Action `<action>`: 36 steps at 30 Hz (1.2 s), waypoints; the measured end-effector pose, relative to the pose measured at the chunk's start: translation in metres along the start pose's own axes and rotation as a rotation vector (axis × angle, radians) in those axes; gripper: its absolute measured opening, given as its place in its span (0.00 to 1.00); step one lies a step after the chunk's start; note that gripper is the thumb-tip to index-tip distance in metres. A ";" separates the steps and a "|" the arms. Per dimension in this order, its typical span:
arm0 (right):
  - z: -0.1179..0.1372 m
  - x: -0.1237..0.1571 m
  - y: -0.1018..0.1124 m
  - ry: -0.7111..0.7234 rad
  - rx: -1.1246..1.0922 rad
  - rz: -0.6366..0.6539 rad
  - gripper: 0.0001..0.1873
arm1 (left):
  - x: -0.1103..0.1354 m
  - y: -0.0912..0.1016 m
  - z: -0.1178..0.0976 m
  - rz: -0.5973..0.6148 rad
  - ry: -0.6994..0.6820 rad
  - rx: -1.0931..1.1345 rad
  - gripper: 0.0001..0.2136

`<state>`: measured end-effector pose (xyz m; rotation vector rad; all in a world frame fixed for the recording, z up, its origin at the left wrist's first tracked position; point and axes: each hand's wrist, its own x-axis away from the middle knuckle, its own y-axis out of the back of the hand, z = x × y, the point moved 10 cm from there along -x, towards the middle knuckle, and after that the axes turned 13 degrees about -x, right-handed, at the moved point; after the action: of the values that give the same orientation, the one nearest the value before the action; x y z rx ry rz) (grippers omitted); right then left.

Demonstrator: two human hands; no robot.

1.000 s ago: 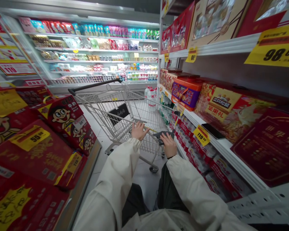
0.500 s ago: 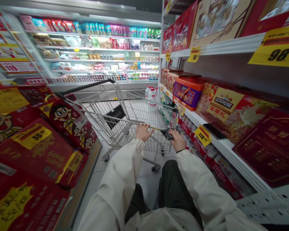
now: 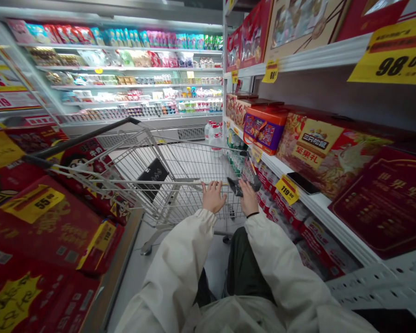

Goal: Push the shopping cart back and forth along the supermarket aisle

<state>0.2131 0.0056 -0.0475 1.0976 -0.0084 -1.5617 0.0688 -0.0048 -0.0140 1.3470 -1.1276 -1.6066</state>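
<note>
A wire shopping cart (image 3: 190, 162) stands before me, turned so its black handle (image 3: 90, 134) is at the far left. My left hand (image 3: 213, 196) lies over the near top rim, fingers bent onto the wire and thumb out to the right. Close beside it, my right hand (image 3: 248, 196) has its fingers over a dark grey piece (image 3: 235, 186) at the cart's near right corner. Whether that piece belongs to the cart or lies on it, I cannot tell. My fingertips are partly hidden.
Red gift boxes (image 3: 31, 222) are stacked close on the left. On the right, a white shelf (image 3: 350, 226) carries boxed snacks, a purple-orange box (image 3: 265, 129) and a black phone-like slab (image 3: 303, 183). A lit refrigerated display (image 3: 131, 85) spans the back; large bottles (image 3: 215, 135) stand near it.
The cart has swung, its handle end moving left and nearer the red boxes. My hands have drawn closer together, the left shifting slightly right and the right slightly left. The view has turned slightly.
</note>
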 end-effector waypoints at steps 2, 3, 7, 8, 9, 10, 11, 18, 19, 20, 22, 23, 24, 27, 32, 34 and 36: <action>0.018 -0.002 -0.015 0.007 0.007 0.038 0.40 | 0.003 0.003 -0.006 -0.015 0.011 0.009 0.25; 0.024 -0.004 -0.018 0.016 0.006 0.054 0.40 | 0.004 0.004 -0.008 -0.021 0.017 0.012 0.25; 0.013 -0.005 0.001 0.073 -0.012 0.096 0.43 | 0.010 0.005 -0.014 -0.019 0.022 0.022 0.27; 0.002 -0.005 0.012 0.069 -0.004 0.086 0.44 | 0.011 0.005 -0.016 -0.015 0.021 0.025 0.28; -0.012 -0.005 0.024 0.046 0.008 0.055 0.43 | 0.011 0.004 -0.017 -0.011 0.021 0.029 0.29; -0.024 -0.004 0.034 0.020 0.017 0.021 0.43 | 0.012 0.004 -0.018 -0.008 0.023 0.032 0.29; -0.032 -0.004 0.040 -0.002 0.022 -0.007 0.42 | 0.012 0.004 -0.020 -0.003 0.029 0.036 0.30; -0.002 0.004 0.009 0.058 -0.009 0.040 0.43 | 0.016 0.006 -0.024 -0.010 0.056 0.054 0.33; 0.003 0.005 0.006 0.087 -0.018 0.069 0.44 | 0.016 0.005 -0.024 -0.010 0.053 0.055 0.33; 0.003 0.006 0.006 0.103 -0.023 0.086 0.44 | 0.017 0.005 -0.023 -0.009 0.052 0.056 0.34; -0.011 0.005 0.015 0.086 -0.020 0.073 0.44 | 0.018 0.004 -0.022 -0.005 0.051 0.061 0.34; -0.021 0.004 0.023 0.057 -0.012 0.044 0.43 | 0.019 0.003 -0.021 -0.005 0.052 0.063 0.34; -0.032 0.003 0.031 0.024 -0.005 0.012 0.43 | 0.019 0.003 -0.021 -0.005 0.055 0.064 0.34; -0.049 -0.001 0.039 -0.040 0.005 -0.045 0.41 | 0.019 0.004 -0.020 0.001 0.067 0.063 0.35; -0.013 0.001 0.012 0.079 -0.014 0.044 0.44 | 0.020 0.006 -0.023 0.016 0.065 0.054 0.36; 0.000 0.004 0.006 0.148 -0.006 0.070 0.44 | 0.022 0.006 -0.024 0.022 0.052 0.039 0.36; 0.000 0.005 0.007 0.170 0.012 0.072 0.43 | 0.024 0.006 -0.022 0.024 0.018 0.019 0.36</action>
<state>0.2191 -0.0002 -0.0469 1.2239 0.0573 -1.4024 0.0864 -0.0326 -0.0176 1.3531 -1.1463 -1.5672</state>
